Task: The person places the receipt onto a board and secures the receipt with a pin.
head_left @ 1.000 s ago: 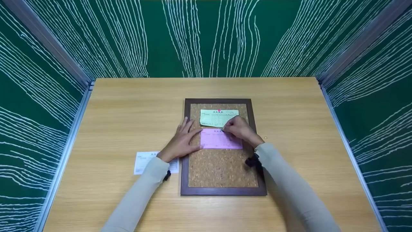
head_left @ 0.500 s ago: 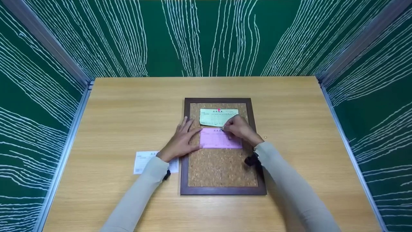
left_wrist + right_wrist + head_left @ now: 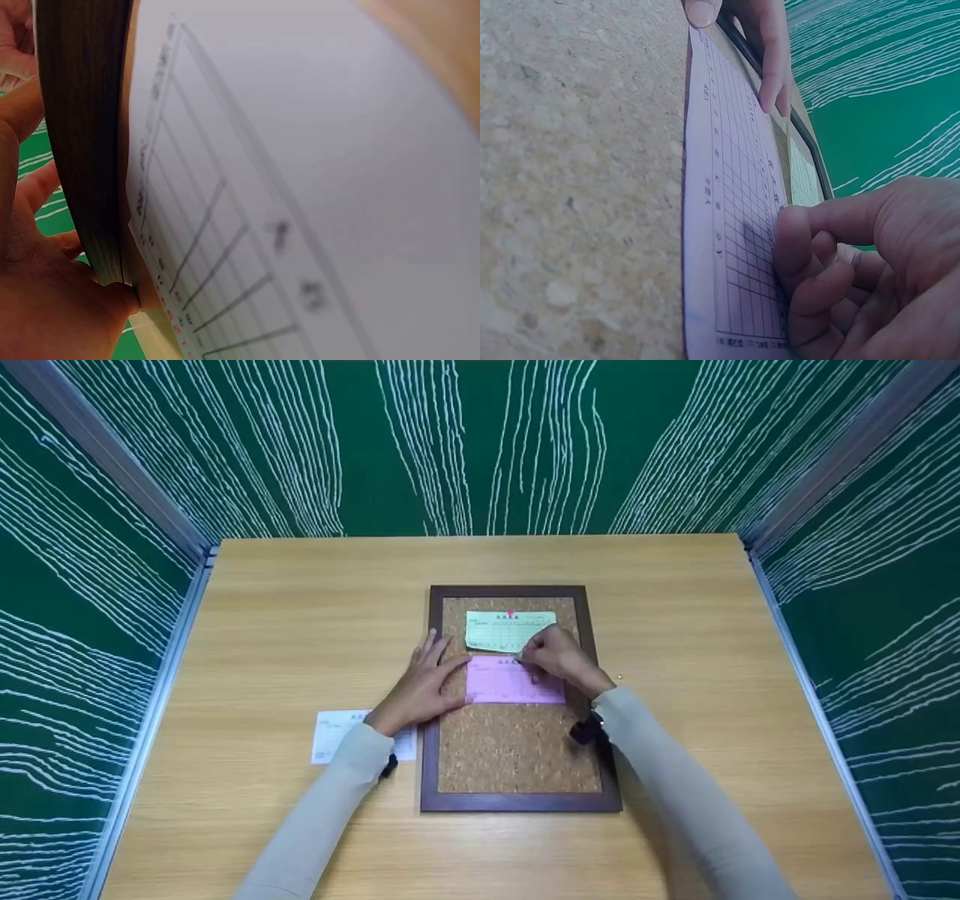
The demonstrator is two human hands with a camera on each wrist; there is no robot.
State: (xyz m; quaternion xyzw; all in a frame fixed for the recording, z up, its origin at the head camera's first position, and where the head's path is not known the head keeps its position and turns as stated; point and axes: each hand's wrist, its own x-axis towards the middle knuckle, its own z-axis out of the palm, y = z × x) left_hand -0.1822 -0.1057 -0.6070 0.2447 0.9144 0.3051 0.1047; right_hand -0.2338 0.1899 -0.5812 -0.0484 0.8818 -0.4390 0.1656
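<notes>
Pink paper (image 3: 495,681) is lying on the corkboard (image 3: 517,750), left grip (image 3: 422,690) splaying at its edge, right grip (image 3: 556,652) pinching a small object (image 3: 517,658) (mostly hidden) at its top, neither visibly shifting since earlier, so the work is seemingly continuing.

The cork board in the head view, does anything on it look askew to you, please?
The green slip looks slightly askew: its lower edge slants against the top edge of the pink slip.

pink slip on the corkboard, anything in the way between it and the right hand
Nothing visible: the right hand is at the upper edge of the pink slip. The green slip lies beyond that edge and the left hand is at the left side, neither between them.
</notes>
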